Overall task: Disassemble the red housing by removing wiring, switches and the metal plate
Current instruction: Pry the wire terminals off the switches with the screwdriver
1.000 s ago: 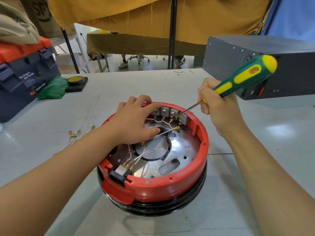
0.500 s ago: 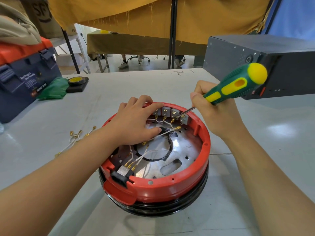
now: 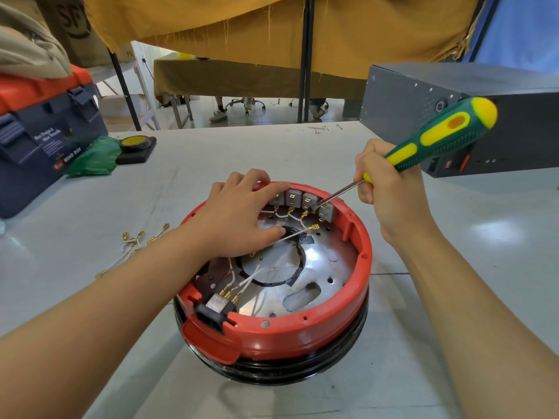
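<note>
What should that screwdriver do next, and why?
Probably lever gently to pry a grey switch loose: the green-and-yellow screwdriver, gripped by the right hand, has its tip between the two rightmost switches, while the left hand steadies the round red housing.

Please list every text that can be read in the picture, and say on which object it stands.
"SF": cardboard box, top left.
"WING BOX": label on the blue toolbox; the small white lines above it are too blurred to read.
Grey metal case: no readable text.
</note>
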